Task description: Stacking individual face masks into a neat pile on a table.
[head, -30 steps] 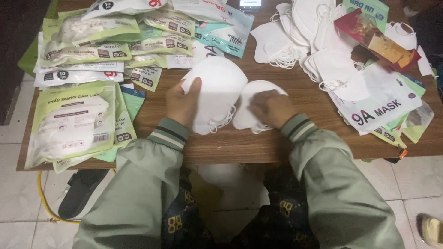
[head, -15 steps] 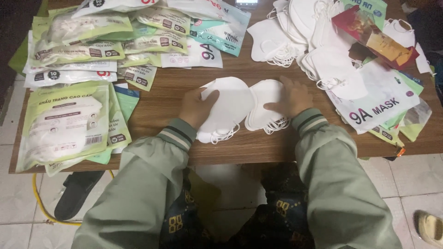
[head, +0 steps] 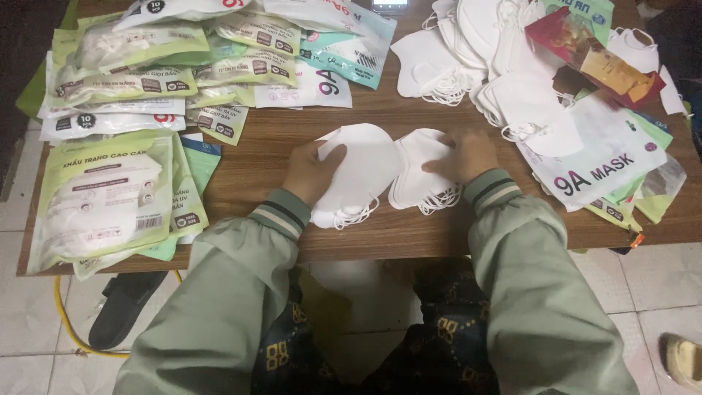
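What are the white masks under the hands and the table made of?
The white masks look like soft, matte, non-woven fabric, folded flat, with thin stretchy loops at the edge. The table looks like wood: brown, with grain lines and a slight sheen, though it may be a veneer.

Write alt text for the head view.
A person's left hand and right hand press two small stacks of white face masks on a wooden table. Green mask packets lie left; loose white masks are piled behind.
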